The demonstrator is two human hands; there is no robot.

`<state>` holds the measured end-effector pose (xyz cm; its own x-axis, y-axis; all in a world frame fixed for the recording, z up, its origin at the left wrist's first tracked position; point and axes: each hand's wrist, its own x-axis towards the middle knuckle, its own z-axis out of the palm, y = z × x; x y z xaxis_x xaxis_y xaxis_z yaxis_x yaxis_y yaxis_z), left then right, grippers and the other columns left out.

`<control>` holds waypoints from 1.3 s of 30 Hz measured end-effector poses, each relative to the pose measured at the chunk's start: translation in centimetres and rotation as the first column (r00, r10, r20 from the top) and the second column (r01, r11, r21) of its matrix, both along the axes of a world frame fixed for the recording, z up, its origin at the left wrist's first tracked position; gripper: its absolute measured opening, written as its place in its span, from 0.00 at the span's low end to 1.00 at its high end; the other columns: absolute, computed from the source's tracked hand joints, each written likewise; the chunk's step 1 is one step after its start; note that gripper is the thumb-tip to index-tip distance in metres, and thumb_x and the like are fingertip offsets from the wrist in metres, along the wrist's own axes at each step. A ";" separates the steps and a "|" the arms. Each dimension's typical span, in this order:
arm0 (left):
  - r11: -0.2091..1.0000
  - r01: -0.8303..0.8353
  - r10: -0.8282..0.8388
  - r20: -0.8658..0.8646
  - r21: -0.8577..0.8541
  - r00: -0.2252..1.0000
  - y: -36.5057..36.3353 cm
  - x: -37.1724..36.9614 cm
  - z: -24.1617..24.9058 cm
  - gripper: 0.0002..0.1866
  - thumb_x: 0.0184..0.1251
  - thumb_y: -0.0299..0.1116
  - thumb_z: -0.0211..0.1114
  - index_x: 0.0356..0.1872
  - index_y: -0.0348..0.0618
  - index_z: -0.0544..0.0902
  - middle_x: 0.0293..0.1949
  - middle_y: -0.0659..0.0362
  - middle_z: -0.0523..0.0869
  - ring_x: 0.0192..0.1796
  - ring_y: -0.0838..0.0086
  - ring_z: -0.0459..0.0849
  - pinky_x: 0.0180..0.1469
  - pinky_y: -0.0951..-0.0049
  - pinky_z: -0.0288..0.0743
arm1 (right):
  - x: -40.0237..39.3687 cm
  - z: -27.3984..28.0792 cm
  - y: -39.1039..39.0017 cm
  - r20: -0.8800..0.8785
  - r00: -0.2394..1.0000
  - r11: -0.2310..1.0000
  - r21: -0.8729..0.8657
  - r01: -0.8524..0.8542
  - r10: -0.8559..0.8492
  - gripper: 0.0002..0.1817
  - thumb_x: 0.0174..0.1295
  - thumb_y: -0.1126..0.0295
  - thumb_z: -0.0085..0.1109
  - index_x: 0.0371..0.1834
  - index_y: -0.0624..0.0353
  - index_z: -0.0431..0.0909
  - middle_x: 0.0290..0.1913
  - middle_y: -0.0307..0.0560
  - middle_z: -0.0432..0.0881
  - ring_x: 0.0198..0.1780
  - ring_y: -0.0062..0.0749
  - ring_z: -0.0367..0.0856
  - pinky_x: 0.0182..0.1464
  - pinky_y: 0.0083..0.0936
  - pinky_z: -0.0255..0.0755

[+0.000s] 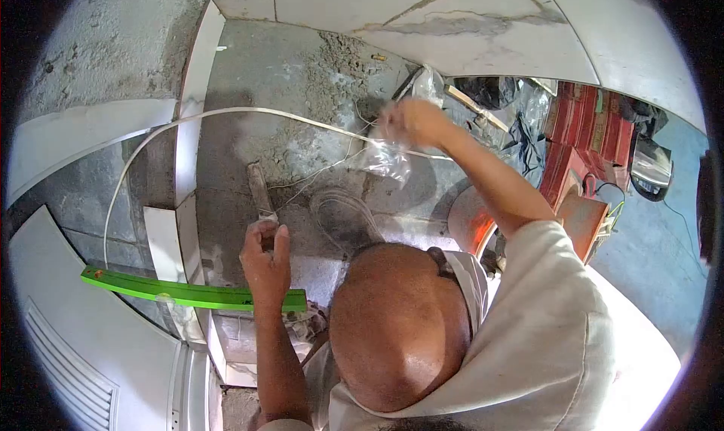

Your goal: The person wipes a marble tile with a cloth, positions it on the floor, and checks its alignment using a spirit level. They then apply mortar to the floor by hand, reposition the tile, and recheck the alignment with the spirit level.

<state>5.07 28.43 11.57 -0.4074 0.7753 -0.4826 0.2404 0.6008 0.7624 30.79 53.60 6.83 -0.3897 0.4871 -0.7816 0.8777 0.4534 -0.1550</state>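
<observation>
My left hand (265, 254) is closed with its fingers curled, at the lower end of a narrow, mortar-caked tool (260, 190) that looks like a putty knife. Its far end points away from me over the grey floor. Motion smears my right hand (413, 122), farther forward on the right. A crumpled clear plastic bag (388, 162) hangs just below its closed fingers, which seem to grip it; the contents are hard to make out. Beneath my left forearm lies a green spirit level (188, 291), partly covered by the arm.
A pale cable (241, 110) arcs across the floor and passes behind the bag. White tile strips (192, 122) edge the left side, beside a louvred white door panel (90, 325). Marbled tiles (452, 24) stand along the far wall. Plastic wrapping, an orange bucket (471, 220) and red cloth (584, 129) lie right.
</observation>
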 end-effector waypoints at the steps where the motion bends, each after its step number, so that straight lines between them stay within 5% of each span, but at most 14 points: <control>1: 1.000 0.002 -0.002 -0.005 0.000 1.000 0.1 -0.1 0.3 0.11 0.66 0.32 0.65 0.41 0.34 0.78 0.33 0.52 0.84 0.35 0.68 0.83 0.42 0.69 0.76 | -0.9 -0.5 0.9 -0.073 0.994 0.991 0.103 0.086 -0.079 0.21 0.61 0.49 0.59 0.49 0.52 0.80 0.46 0.54 0.83 0.47 0.53 0.82 0.48 0.46 0.76; 5: 0.999 0.032 -0.031 -0.059 0.018 0.998 0.5 -0.2 0.7 0.11 0.66 0.32 0.65 0.41 0.34 0.78 0.33 0.52 0.84 0.36 0.69 0.83 0.42 0.68 0.76 | -2.4 -6.3 2.6 -0.323 0.934 0.855 0.430 0.289 -0.153 0.19 0.64 0.50 0.57 0.48 0.52 0.80 0.45 0.55 0.83 0.47 0.53 0.83 0.48 0.45 0.77; 10: 1.000 -0.015 0.016 -0.030 0.009 0.999 -0.3 -0.4 0.5 0.10 0.66 0.31 0.64 0.41 0.34 0.78 0.31 0.53 0.84 0.35 0.69 0.83 0.40 0.69 0.76 | -3.2 -8.4 1.6 -0.306 0.936 0.821 0.481 0.308 -0.173 0.18 0.62 0.55 0.59 0.49 0.55 0.79 0.48 0.55 0.82 0.47 0.53 0.82 0.49 0.44 0.76; 13: 0.999 -0.030 0.031 -0.054 0.021 0.998 -0.6 -0.6 0.3 0.10 0.66 0.32 0.64 0.40 0.34 0.78 0.29 0.53 0.83 0.32 0.70 0.82 0.38 0.70 0.75 | -1.7 -7.5 1.0 -0.552 0.813 0.795 0.401 0.454 -0.186 0.20 0.63 0.59 0.58 0.49 0.65 0.76 0.44 0.65 0.80 0.46 0.59 0.80 0.50 0.47 0.73; 16: 0.999 -0.050 0.049 -0.040 -0.012 0.998 -0.3 -0.5 0.9 0.10 0.67 0.32 0.63 0.39 0.34 0.78 0.28 0.54 0.82 0.32 0.71 0.81 0.38 0.70 0.75 | 0.9 -8.1 1.0 -0.546 0.838 0.699 0.592 0.401 -0.017 0.18 0.62 0.63 0.58 0.50 0.65 0.75 0.46 0.66 0.79 0.48 0.60 0.77 0.50 0.47 0.72; 19: 0.999 -0.048 0.048 -0.018 0.001 0.999 -0.5 -0.5 0.2 0.10 0.67 0.32 0.63 0.39 0.34 0.78 0.29 0.54 0.82 0.33 0.72 0.80 0.39 0.70 0.74 | 1.3 -8.2 2.1 -0.458 0.861 0.759 0.474 0.447 -0.221 0.17 0.62 0.63 0.59 0.49 0.63 0.76 0.48 0.65 0.78 0.49 0.59 0.78 0.52 0.46 0.72; 25: 0.999 0.013 -0.009 -0.103 0.036 0.995 0.1 -0.7 0.7 0.10 0.67 0.32 0.63 0.38 0.34 0.78 0.30 0.54 0.83 0.34 0.72 0.80 0.40 0.70 0.74 | -0.5 -9.3 1.8 -0.449 0.888 0.731 0.573 0.372 -0.100 0.17 0.63 0.60 0.59 0.50 0.59 0.76 0.45 0.59 0.80 0.50 0.55 0.79 0.49 0.44 0.74; 31: 0.998 -0.044 0.046 -0.062 0.036 0.997 -0.4 -1.3 0.5 0.10 0.66 0.33 0.64 0.39 0.35 0.78 0.31 0.54 0.83 0.34 0.73 0.80 0.40 0.72 0.74 | 0.3 -5.9 1.0 -0.424 0.870 0.735 0.500 0.458 -0.254 0.22 0.59 0.53 0.64 0.47 0.60 0.78 0.46 0.58 0.82 0.48 0.55 0.80 0.49 0.44 0.73; 33: 0.994 -0.110 0.110 -0.019 -0.011 0.994 -0.7 -1.2 0.2 0.11 0.66 0.33 0.64 0.39 0.35 0.78 0.31 0.55 0.83 0.34 0.73 0.80 0.40 0.72 0.74 | 0.7 -5.3 -0.4 -0.502 0.848 0.757 0.485 0.437 -0.168 0.26 0.56 0.50 0.66 0.49 0.59 0.78 0.46 0.58 0.82 0.48 0.55 0.80 0.49 0.45 0.73; 35: 0.997 -0.073 0.072 -0.034 -0.015 0.997 -0.5 -1.2 0.4 0.10 0.66 0.33 0.64 0.40 0.35 0.78 0.31 0.55 0.83 0.34 0.73 0.80 0.41 0.72 0.74 | 1.3 -6.1 -1.9 -0.434 0.900 0.845 0.497 0.199 0.043 0.26 0.55 0.51 0.67 0.51 0.59 0.78 0.44 0.58 0.82 0.47 0.57 0.79 0.49 0.46 0.73; 37: 0.999 -0.036 0.035 -0.055 -0.019 0.998 -0.2 -1.1 0.6 0.10 0.66 0.33 0.64 0.40 0.35 0.78 0.32 0.55 0.83 0.34 0.73 0.80 0.41 0.72 0.74 | 1.5 -6.5 -2.1 -0.417 0.907 0.844 0.505 0.182 0.054 0.25 0.56 0.54 0.66 0.52 0.58 0.79 0.41 0.58 0.83 0.45 0.57 0.80 0.48 0.47 0.72; 39: 0.999 -0.012 0.014 -0.065 0.039 0.998 -0.1 -1.1 0.8 0.10 0.66 0.32 0.64 0.40 0.35 0.78 0.32 0.54 0.83 0.35 0.73 0.81 0.40 0.71 0.75 | 1.7 -6.6 -1.5 -0.435 0.881 0.847 0.385 0.367 -0.184 0.20 0.58 0.57 0.64 0.49 0.57 0.80 0.38 0.56 0.84 0.40 0.59 0.80 0.45 0.44 0.72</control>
<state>3.96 28.33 12.37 -0.4469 0.7872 -0.4250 0.2825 0.5750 0.7679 32.53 52.15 0.22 -0.3969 0.8745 -0.2787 0.8940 0.2995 -0.3333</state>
